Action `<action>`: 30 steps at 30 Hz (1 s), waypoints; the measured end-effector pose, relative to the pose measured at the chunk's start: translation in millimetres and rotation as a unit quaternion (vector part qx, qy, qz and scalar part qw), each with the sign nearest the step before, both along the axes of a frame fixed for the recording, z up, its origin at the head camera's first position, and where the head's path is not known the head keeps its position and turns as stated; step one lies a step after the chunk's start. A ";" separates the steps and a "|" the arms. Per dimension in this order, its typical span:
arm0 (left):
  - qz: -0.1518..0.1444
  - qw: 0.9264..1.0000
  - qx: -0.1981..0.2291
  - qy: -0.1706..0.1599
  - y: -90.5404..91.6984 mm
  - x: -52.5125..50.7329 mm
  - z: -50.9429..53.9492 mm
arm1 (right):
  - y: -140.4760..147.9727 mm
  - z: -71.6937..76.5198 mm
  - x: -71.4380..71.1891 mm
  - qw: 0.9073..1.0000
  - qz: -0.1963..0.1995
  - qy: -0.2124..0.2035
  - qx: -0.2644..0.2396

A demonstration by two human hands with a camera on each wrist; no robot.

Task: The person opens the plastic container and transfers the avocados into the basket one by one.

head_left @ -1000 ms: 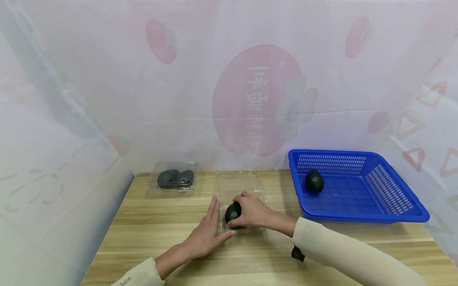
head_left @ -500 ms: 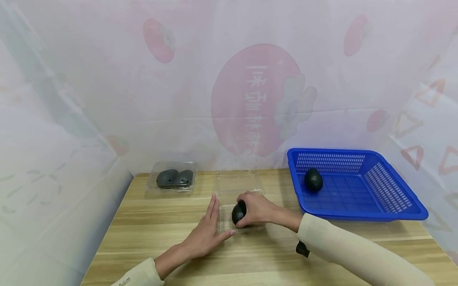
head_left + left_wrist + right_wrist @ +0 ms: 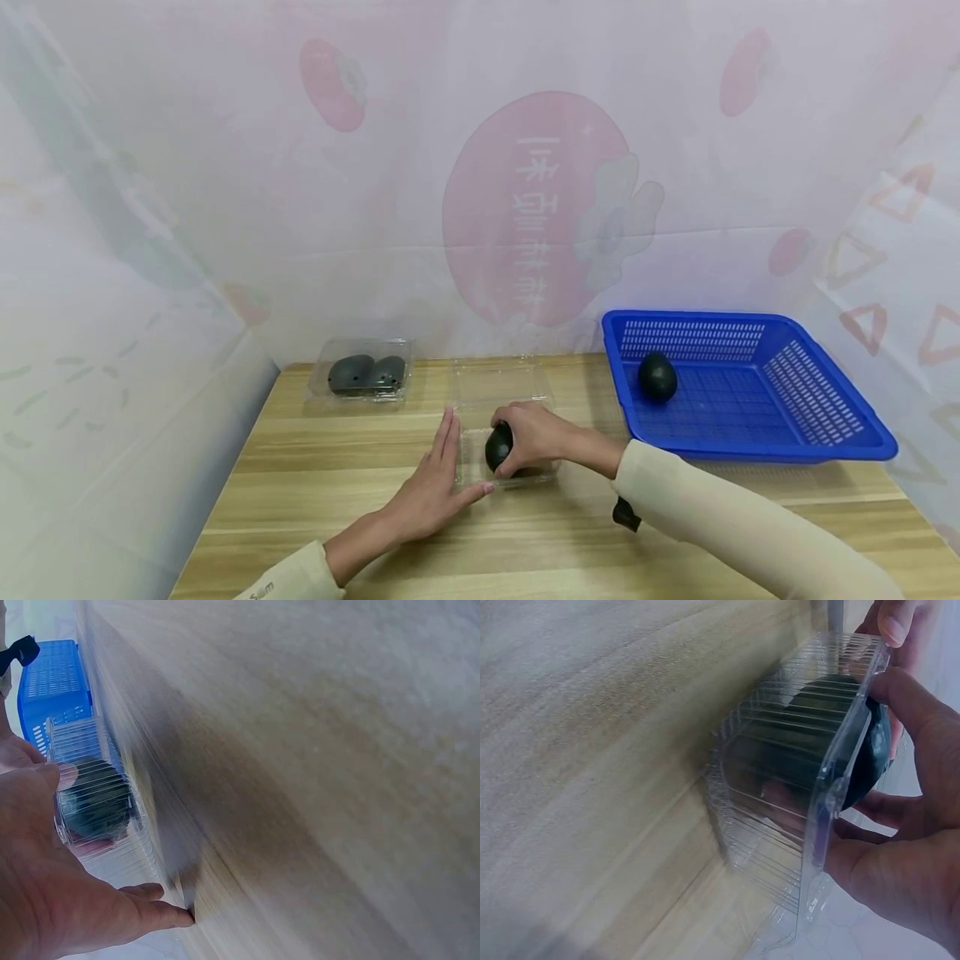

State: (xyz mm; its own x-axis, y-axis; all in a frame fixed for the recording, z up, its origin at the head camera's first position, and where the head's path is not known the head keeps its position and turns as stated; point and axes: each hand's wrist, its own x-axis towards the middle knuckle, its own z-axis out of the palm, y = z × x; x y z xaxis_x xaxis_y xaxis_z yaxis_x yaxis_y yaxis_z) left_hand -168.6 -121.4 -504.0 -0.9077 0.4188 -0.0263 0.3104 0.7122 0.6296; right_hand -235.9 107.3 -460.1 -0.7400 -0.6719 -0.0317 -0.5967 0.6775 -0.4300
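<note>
My right hand (image 3: 528, 437) grips a dark green avocado (image 3: 497, 447) inside an open clear plastic clamshell box (image 3: 471, 473). In the right wrist view, the avocado (image 3: 870, 754) shows through the ribbed box wall, with fingers curled about it. My left hand (image 3: 429, 497) lies along the box's left side, fingers straight and thumb out at the front corner. The left wrist view shows that hand (image 3: 67, 892) beside the box (image 3: 79, 739). The box's lid (image 3: 501, 382) is folded back behind it.
A blue plastic basket (image 3: 750, 454) stands at the right, holding one avocado (image 3: 657, 377). At the back left is a closed clear box (image 3: 322, 379) with two avocados (image 3: 367, 375) in it. Fabric walls (image 3: 375, 208) border the wooden table (image 3: 337, 467).
The right hand and its avocado have shifted slightly to the right within the box, mostly in the first half second. The left hand has stayed in place.
</note>
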 end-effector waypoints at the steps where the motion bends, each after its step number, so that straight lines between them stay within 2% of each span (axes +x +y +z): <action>1: 0.000 1.000 -0.001 0.000 0.0 -0.2 0.0 | -0.4 0.4 -0.7 1.000 0.001 -0.005 0.002; 11: -0.001 1.000 0.001 -0.001 0.1 -0.8 -0.5 | -7.5 0.9 -6.3 0.999 0.006 -0.032 0.037; 17: -0.001 1.000 0.000 0.000 -0.2 -0.6 -1.9 | -9.4 1.9 -3.7 0.998 -0.006 -0.043 0.033; 22: -0.001 1.000 -0.001 0.005 0.0 -0.4 -2.3 | -8.8 -1.0 -2.6 0.999 -0.020 -0.042 0.025; 30: 0.000 1.000 0.001 0.002 -0.2 0.1 -2.2 | -4.3 -7.2 -2.1 1.000 -0.007 -0.019 0.010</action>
